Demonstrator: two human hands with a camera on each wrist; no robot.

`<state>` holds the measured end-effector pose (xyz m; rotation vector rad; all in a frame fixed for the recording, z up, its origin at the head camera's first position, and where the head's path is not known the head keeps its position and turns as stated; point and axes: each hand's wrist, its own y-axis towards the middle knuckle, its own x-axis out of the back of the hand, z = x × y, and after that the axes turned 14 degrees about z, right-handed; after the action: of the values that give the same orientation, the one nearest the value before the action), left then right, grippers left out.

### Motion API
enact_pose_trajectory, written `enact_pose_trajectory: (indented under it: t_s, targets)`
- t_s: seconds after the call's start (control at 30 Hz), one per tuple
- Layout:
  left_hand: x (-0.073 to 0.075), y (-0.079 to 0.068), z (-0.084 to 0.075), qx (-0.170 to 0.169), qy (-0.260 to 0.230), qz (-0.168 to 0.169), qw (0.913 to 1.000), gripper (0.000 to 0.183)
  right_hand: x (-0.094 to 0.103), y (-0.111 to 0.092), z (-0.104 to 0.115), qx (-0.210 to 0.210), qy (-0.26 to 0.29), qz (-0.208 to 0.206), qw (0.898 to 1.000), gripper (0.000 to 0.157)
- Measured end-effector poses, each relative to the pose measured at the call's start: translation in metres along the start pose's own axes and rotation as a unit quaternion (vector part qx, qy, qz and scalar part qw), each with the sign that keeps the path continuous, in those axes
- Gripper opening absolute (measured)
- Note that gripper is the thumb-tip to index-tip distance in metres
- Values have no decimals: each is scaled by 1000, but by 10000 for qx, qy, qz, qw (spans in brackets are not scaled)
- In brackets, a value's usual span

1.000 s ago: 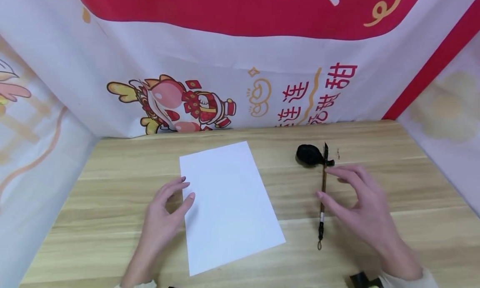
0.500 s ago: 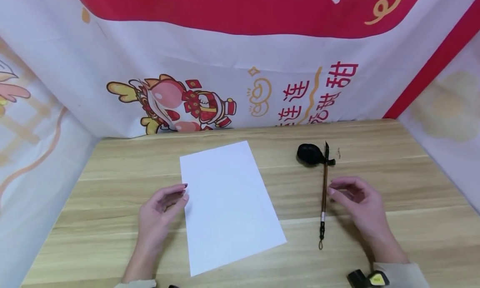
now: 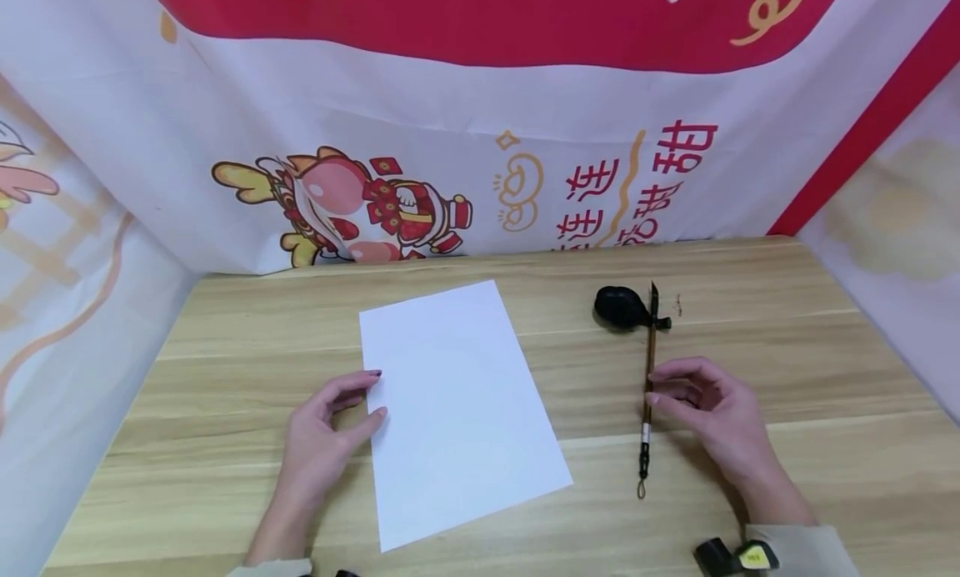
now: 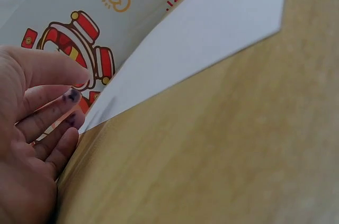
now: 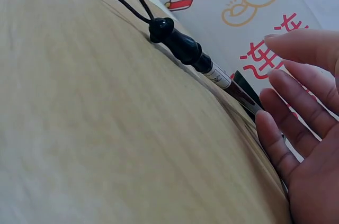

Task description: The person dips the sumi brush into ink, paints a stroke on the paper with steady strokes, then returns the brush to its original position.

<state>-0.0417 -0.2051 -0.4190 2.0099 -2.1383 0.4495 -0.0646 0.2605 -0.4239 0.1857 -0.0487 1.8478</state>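
Note:
A writing brush (image 3: 651, 348) lies lengthwise on the table at the right, its dark tip across the neck of a rounded black object (image 3: 619, 308). My right hand (image 3: 723, 418) hovers beside the brush's middle, fingertips close to the shaft. In the right wrist view the fingers are loosely spread, gripping nothing, and the brush's black end cap (image 5: 183, 44) with its cord loop points away from them. At the left edge of a blank white paper sheet (image 3: 465, 418) is my left hand (image 3: 322, 444). Its fingers are relaxed, and some fingertips carry dark stains in the left wrist view.
Small dark specks (image 3: 678, 304) mark the wooden table (image 3: 210, 393) right of the brush tip. A black and yellow item (image 3: 738, 556) is by the right sleeve. A printed cloth (image 3: 420, 93) hangs along the table's back edge, with more cloth at both sides.
My right hand's fingers, wide apart over the brush earlier, drew back right and closer together, then came slightly left again. My left hand shifted left and returned to the paper's edge.

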Motion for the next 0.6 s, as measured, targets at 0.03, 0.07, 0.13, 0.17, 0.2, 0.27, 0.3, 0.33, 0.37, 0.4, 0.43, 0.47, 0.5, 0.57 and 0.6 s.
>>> enact_pose_trajectory:
  t_s: [0.03, 0.07, 0.13, 0.17, 0.2, 0.27, 0.3, 0.33, 0.37, 0.4, 0.43, 0.47, 0.5, 0.57, 0.6]
  targets:
    - [0, 0, 0, 28, 107, 26, 9999, 45, 0, 0, 0, -6, -89, 26, 10000, 40]
    - [0, 0, 1, 59, 231, 55, 9997, 45, 0, 0, 0, 0, -168, 61, 9998, 41]
    - [0, 0, 2, 72, 469, 138, 9988, 44, 0, 0, -1, 13, -308, 120, 9995, 42]
    - [0, 0, 3, 62, 585, 178, 9981, 43, 0, 0, -1, 26, -356, 142, 9993, 42]
    - [0, 0, 4, 36, 666, 222, 9975, 42, 0, -1, -1, 38, -449, 156, 9989, 42]
    - [-1, 0, 5, -25, 845, 329, 9959, 41, -1, -1, -2, 115, -570, 210, 9981, 43]
    - [-1, 0, 6, -60, 927, 385, 9949, 41, -1, -1, -2, 148, -638, 230, 9976, 43]
    - [-1, 0, 6, -84, 992, 437, 9941, 40, -1, -1, -2, 176, -715, 244, 9970, 43]
    - [-1, 0, 6, -109, 1057, 475, 9932, 40, -1, -1, -2, 211, -800, 263, 9962, 43]
    - [-2, 0, 6, -129, 1100, 512, 9925, 39, -2, -1, -2, 238, -893, 282, 9953, 43]
    - [-2, 0, 7, -144, 1148, 543, 9918, 38, -2, -1, -2, 263, -954, 308, 9946, 43]
    - [-2, 0, 7, -152, 1185, 566, 9912, 38, -2, -1, -2, 278, -1015, 327, 9939, 43]
    - [-2, 0, 7, -157, 1212, 587, 9908, 37, -2, -1, -2, 284, -1078, 343, 9932, 43]
    - [-2, 1, 7, -166, 1264, 605, 9900, 37, -3, 0, -2, 322, -1189, 374, 9917, 42]
    - [-2, 1, 7, -169, 1299, 608, 9895, 36, -3, 1, -2, 335, -1222, 396, 9912, 42]
